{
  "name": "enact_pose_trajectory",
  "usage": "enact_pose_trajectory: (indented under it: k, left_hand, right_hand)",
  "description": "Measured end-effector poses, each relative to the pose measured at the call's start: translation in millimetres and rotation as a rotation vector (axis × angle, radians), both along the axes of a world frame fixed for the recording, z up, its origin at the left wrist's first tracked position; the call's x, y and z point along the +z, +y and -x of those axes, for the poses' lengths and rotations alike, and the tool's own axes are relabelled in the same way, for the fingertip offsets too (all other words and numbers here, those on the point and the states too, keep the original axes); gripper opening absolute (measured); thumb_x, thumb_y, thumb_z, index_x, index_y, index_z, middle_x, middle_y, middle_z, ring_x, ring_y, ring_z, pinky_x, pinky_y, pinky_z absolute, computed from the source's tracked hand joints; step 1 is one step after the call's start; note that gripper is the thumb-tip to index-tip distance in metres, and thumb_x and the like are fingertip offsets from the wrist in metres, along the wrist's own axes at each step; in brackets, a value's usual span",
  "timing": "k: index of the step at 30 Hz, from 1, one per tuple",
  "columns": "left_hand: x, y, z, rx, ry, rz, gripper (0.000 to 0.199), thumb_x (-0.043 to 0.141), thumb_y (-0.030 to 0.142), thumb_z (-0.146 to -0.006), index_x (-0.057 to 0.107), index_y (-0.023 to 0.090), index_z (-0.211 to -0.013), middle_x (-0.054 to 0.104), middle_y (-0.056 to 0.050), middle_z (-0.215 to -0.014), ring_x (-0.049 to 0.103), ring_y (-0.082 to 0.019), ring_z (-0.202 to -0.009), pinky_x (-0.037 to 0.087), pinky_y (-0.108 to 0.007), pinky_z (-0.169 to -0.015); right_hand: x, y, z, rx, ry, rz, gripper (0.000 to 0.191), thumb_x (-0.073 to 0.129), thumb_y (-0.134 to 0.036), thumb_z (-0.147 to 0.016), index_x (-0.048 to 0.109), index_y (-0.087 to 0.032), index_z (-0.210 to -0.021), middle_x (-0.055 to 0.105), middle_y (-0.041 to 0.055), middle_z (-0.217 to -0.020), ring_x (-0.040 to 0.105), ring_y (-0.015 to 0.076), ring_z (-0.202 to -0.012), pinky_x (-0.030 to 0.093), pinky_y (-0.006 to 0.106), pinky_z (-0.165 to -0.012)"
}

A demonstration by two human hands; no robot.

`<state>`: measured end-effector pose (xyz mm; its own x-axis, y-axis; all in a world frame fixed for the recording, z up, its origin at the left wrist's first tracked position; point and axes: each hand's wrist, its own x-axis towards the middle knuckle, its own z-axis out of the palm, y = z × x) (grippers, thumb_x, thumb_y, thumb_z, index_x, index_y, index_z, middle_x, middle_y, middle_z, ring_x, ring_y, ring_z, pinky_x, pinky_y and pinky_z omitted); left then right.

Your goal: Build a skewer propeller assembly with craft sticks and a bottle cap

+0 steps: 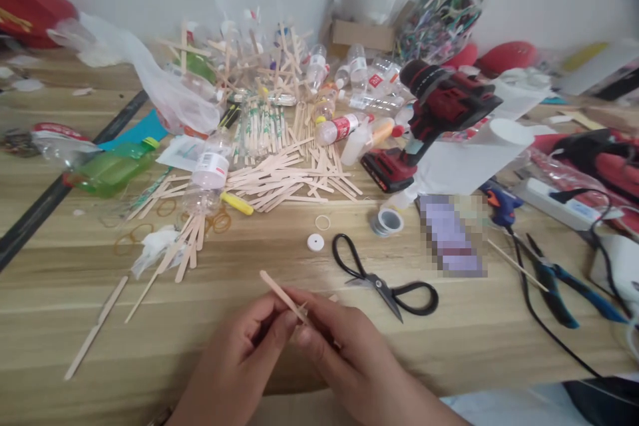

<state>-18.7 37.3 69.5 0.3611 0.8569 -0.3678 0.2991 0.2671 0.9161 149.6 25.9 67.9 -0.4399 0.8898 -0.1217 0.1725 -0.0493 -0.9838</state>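
Note:
Near the table's front edge, my left hand (pixel 254 339) and my right hand (pixel 344 339) meet, fingertips pinched together. Between them is a flat wooden craft stick (pixel 277 288), one end pointing up and to the left. A small splintered bit of wood stands out where the fingertips come together, and the stick's lower end is hidden by the fingers. Black-handled scissors (pixel 382 283) lie spread just beyond my right hand. A white round disc (pixel 315 242) and a thin rubber band (pixel 323 221) rest ahead of the hands. Off to the left lies a cracked craft stick (pixel 97 326).
A loose pile of craft sticks (pixel 284 180) covers the middle, with plastic bottles (pixel 210 170) around it. To the right stand a red cordless drill (pixel 439 106) and a small spool (pixel 388 221), then pliers (pixel 554 279), a glue gun (pixel 502 205) and a power strip (pixel 559 203).

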Motion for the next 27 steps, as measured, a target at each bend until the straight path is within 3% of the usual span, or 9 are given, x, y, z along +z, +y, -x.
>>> enact_pose_trajectory:
  k: [5,10,17,22,25,27]
  left_hand:
    - [-4.7,9.0,0.7,0.011,0.094,0.010,0.032,0.046,0.042,-0.094,0.070,0.021,-0.095,0.065,0.001,-0.070,0.058,-0.017,-0.066,0.048,-0.025,-0.063]
    - [-5.6,15.0,3.7,-0.011,0.169,0.029,0.034,0.042,0.043,-0.096,0.067,0.021,-0.095,0.050,0.005,-0.058,0.046,-0.014,-0.054,0.035,-0.022,-0.050]
    - [-7.1,15.9,3.6,-0.007,0.085,0.104,0.037,0.037,0.042,-0.098,0.065,0.018,-0.093,0.039,0.007,-0.054,0.039,-0.013,-0.051,0.029,-0.023,-0.050]
    - [-11.1,10.4,3.1,0.010,-0.042,0.211,0.040,0.035,0.043,-0.099,0.054,0.017,-0.122,0.034,0.010,-0.054,0.033,-0.012,-0.049,0.026,-0.022,-0.048]
    - [-9.4,8.4,7.0,0.052,0.034,0.182,0.038,0.036,0.044,-0.098,0.059,0.016,-0.112,0.036,0.009,-0.055,0.035,-0.012,-0.051,0.029,-0.022,-0.049]
    - [-7.5,7.8,10.0,0.068,0.100,0.150,0.037,0.036,0.045,-0.097,0.061,0.017,-0.103,0.039,0.008,-0.056,0.038,-0.013,-0.052,0.031,-0.023,-0.050]
  right_hand:
    - [-7.9,7.2,1.1,-0.071,-0.087,-0.043,0.036,0.040,-0.029,-0.100,0.060,-0.018,-0.127,0.073,0.0085,-0.105,0.067,0.0179,-0.090,0.053,0.030,-0.084]
    - [-20.8,13.7,3.2,-0.166,-0.162,-0.094,0.033,0.042,-0.029,-0.100,0.061,-0.016,-0.123,0.073,0.0114,-0.115,0.069,0.0193,-0.103,0.054,0.031,-0.088]
    - [-25.9,21.2,7.4,-0.155,-0.264,-0.210,0.023,0.041,-0.025,-0.099,0.062,-0.018,-0.105,0.075,0.0063,-0.090,0.070,0.0160,-0.079,0.055,0.026,-0.071]
    - [-36.8,29.0,0.4,-0.401,-0.527,-0.475,0.018,0.040,-0.022,-0.099,0.057,-0.017,-0.101,0.072,0.0054,-0.083,0.067,0.0161,-0.067,0.052,0.026,-0.060]
    - [-44.3,34.6,-7.1,-0.313,-0.682,-0.611,0.020,0.040,-0.023,-0.100,0.059,-0.015,-0.103,0.071,0.0076,-0.083,0.067,0.0196,-0.072,0.051,0.030,-0.065]
    - [-46.6,35.3,-12.3,-0.232,-0.739,-0.675,0.023,0.044,-0.026,-0.099,0.061,-0.013,-0.109,0.070,0.0130,-0.094,0.065,0.0256,-0.087,0.050,0.037,-0.074]
